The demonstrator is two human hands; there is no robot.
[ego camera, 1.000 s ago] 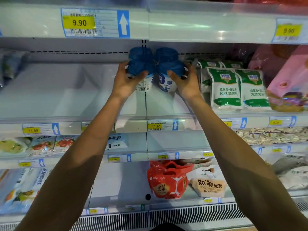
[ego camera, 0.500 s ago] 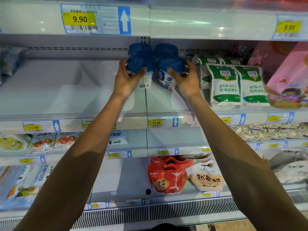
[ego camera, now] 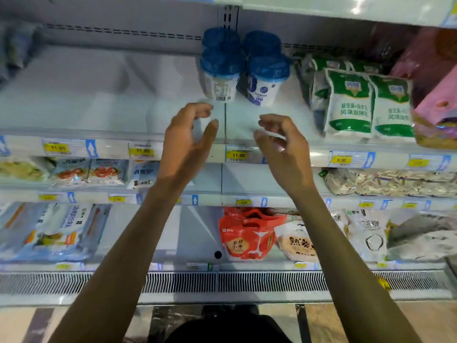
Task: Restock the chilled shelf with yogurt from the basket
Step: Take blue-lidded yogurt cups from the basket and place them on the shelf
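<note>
Shelf lip (ego camera: 111,147) behind left hand (ego camera: 184,144); right hand (ego camera: 284,151) alongside.

An open refrigerated cabinet (ego camera: 123,33) fills the view, its grey back wall pierced by a row of slots. Its white shelves (ego camera: 74,95) step down in tiers, each front edge carrying yellow price tags (ego camera: 238,155) beside blue arrows. Cool light glares off the topmost edge, and below runs a white vent grille (ego camera: 247,282), then tan floor (ego camera: 351,323).

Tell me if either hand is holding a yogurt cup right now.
No: the left hand and right hand are both empty, fingers loosely curled, below the blue-lidded yogurt cups standing on the shelf.
</note>
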